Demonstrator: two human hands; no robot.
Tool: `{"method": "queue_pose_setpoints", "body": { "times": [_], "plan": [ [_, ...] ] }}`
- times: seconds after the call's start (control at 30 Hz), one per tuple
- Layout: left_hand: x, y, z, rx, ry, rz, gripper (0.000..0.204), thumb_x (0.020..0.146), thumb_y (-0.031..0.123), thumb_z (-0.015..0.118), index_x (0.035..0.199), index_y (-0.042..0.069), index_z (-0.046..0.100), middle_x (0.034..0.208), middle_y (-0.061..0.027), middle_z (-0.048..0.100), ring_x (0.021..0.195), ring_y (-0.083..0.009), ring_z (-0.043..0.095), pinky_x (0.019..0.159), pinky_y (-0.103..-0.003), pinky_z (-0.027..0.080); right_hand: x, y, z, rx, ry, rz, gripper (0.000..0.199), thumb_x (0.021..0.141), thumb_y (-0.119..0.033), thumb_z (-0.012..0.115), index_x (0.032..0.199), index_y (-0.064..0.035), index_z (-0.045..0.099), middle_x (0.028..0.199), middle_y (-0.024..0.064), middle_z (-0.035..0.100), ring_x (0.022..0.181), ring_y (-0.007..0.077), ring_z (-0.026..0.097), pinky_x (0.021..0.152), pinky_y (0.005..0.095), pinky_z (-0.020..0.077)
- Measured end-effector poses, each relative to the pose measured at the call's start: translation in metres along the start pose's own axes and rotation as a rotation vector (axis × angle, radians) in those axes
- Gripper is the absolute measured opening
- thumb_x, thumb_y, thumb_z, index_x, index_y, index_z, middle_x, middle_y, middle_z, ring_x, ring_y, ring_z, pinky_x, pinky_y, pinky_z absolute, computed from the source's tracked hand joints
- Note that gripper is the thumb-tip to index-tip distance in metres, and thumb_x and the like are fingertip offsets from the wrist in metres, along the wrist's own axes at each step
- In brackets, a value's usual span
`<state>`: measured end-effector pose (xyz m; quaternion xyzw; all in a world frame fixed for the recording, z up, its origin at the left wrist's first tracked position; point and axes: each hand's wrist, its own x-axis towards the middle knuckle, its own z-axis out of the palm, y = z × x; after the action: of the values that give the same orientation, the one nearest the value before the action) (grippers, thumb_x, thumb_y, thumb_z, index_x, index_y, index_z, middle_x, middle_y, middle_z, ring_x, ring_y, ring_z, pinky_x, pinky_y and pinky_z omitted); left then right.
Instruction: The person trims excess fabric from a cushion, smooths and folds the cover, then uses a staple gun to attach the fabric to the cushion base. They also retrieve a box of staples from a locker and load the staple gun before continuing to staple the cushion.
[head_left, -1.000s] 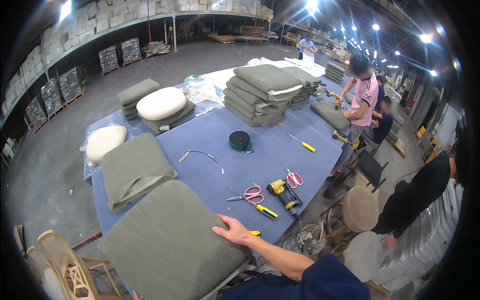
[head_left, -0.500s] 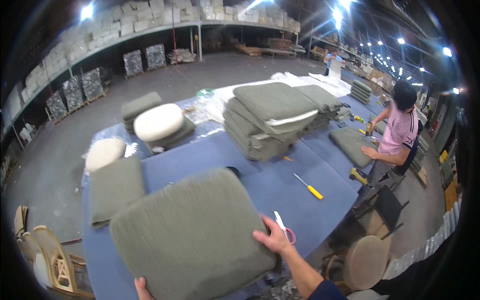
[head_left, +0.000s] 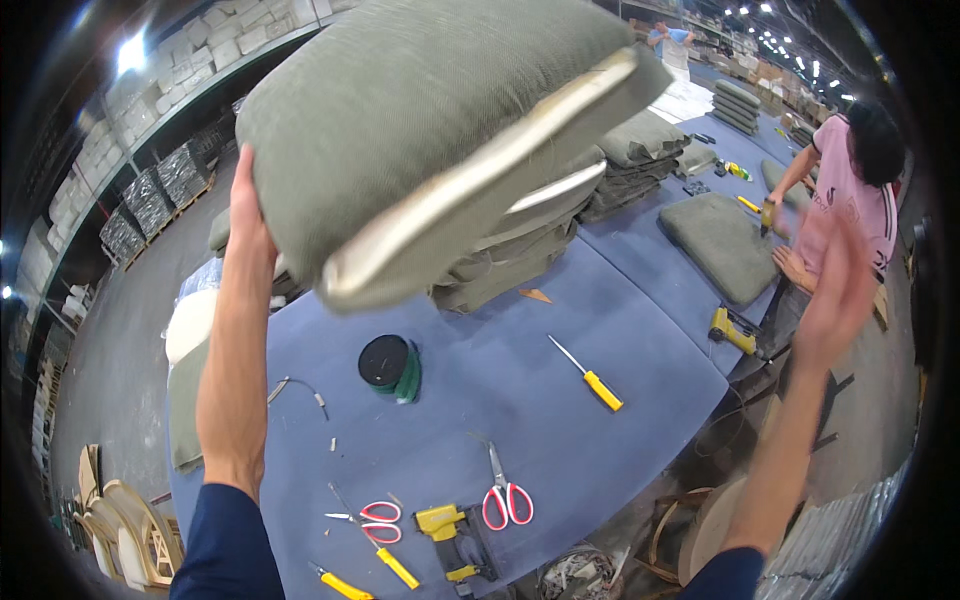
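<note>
A grey-green upholstered seat cushion (head_left: 430,110) is tilted up at the top of the view, its pale unfinished underside edge toward me. My left hand (head_left: 250,210) grips its left edge. Behind and below it rises a stack of similar grey-green cushions (head_left: 510,260); whether the held one rests on the stack I cannot tell. My right hand (head_left: 842,285) is off the cushion, raised at the right, blurred, with its fingers stretched out and nothing in them. A spool of green material (head_left: 388,365) stands on the blue table below the cushion.
On the blue table (head_left: 480,400) lie a yellow-handled screwdriver (head_left: 588,378), red-and-white scissors (head_left: 507,500), a second pair (head_left: 378,520) and a yellow staple gun (head_left: 445,540). A co-worker in pink (head_left: 840,190) works over another cushion (head_left: 718,245) at the right. Wooden chair frames (head_left: 125,530) stand at lower left.
The cushion has gone from the near table up and away toward the stack, uncovering scissors, spool and staple gun. My right hand has let go of it and swung right.
</note>
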<state>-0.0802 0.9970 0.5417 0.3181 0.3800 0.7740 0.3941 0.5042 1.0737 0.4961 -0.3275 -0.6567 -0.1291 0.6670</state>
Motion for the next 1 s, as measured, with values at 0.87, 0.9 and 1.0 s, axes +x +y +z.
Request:
{"method": "queue_pose_setpoints", "body": {
  "times": [0.87,0.9,1.0],
  "plan": [
    [0.227,-0.217,-0.083,0.492,0.345,0.098,0.050,0.101,0.037,0.049,0.130,-0.001,0.063,0.130,-0.0204,0.067,0.105,-0.0329,0.069,0.090,-0.047,0.055,-0.437,0.113,0.045,-0.637,-0.818,0.557,0.043,0.092,-0.014,0.061,0.134,-0.0064,0.064,0.151,0.0154,0.052,0.149,0.0445,0.036,0.121,0.0547,0.0306],
    [0.186,-0.245,-0.081,0.390,0.304,0.019,0.046,0.104,0.040,0.046,0.129,0.004,0.060,0.120,-0.0175,0.067,0.100,-0.0317,0.069,0.084,-0.047,0.055,-0.436,0.115,0.039,-0.661,-0.814,0.543,0.043,0.092,-0.013,0.061,0.134,-0.0061,0.064,0.150,0.0154,0.053,0.148,0.0446,0.038,0.120,0.0544,0.0318],
    [-0.023,-0.283,-0.100,0.151,0.328,-0.169,0.037,0.108,0.040,0.047,0.138,0.018,0.050,0.108,-0.0066,0.061,0.094,-0.0282,0.067,0.082,-0.052,0.057,-0.432,0.114,0.037,-0.584,-0.822,0.441,0.039,0.090,-0.008,0.065,0.128,-0.0024,0.068,0.142,0.0189,0.061,0.137,0.0431,0.050,0.116,0.0525,0.0392]
  ]
}}
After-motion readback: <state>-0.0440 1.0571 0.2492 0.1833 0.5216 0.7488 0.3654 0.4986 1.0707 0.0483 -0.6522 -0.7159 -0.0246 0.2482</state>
